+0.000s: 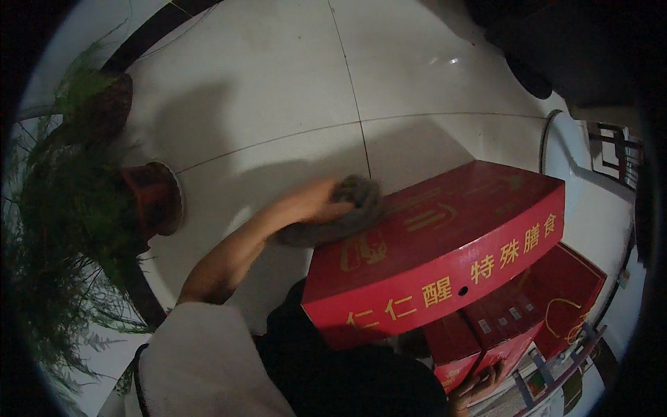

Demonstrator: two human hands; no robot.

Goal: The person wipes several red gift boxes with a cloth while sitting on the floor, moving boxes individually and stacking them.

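Observation:
A grey cloth (318,232) is bunched in my left hand (325,200), which is blurred. The cloth lies along the far left edge of a large red carton (500,229); contact with its top cannot be told. The carton bears gold writing and has a small round hole in its near side. Below it are smaller red boxes (453,339) with a dark gap or band between them. My right hand (479,385) has its fingers against the near face of these boxes. Its palm is hidden, so its grip is unclear.
Feathery green plants (62,208) and a reddish-brown pot (156,198) stand at left. Pale floor tiles (281,83) spread ahead. A red bag or box with yellow cord (563,307) sits at right, near a rack (542,385). A rounded pale object (560,146) stands beyond the carton.

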